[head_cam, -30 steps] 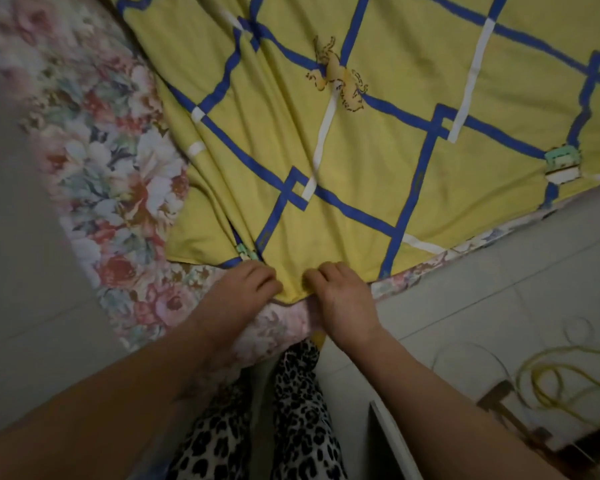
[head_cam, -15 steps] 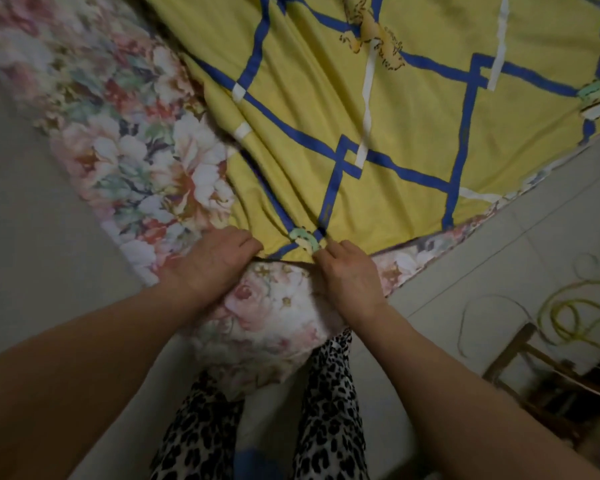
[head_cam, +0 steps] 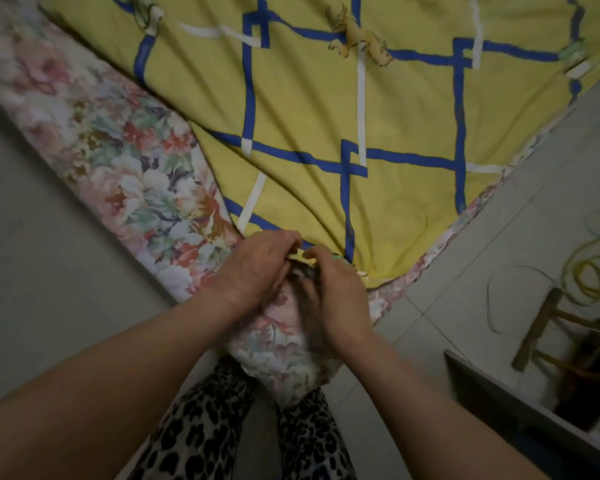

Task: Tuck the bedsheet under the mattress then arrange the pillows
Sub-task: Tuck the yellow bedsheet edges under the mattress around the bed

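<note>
A floral-covered mattress [head_cam: 142, 174] runs from the upper left of the frame to a corner at lower centre. A yellow bedsheet [head_cam: 378, 116] with blue and white lines lies on it, filling the upper frame. The pale tiled floor [head_cam: 465, 271] at right carries a coiled yellow-green cord [head_cam: 589, 271].

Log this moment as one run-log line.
stage: tucking corner | left hand: on yellow bedsheet edge | right hand: beside it, on floral mattress corner | pillows: not in view
</note>
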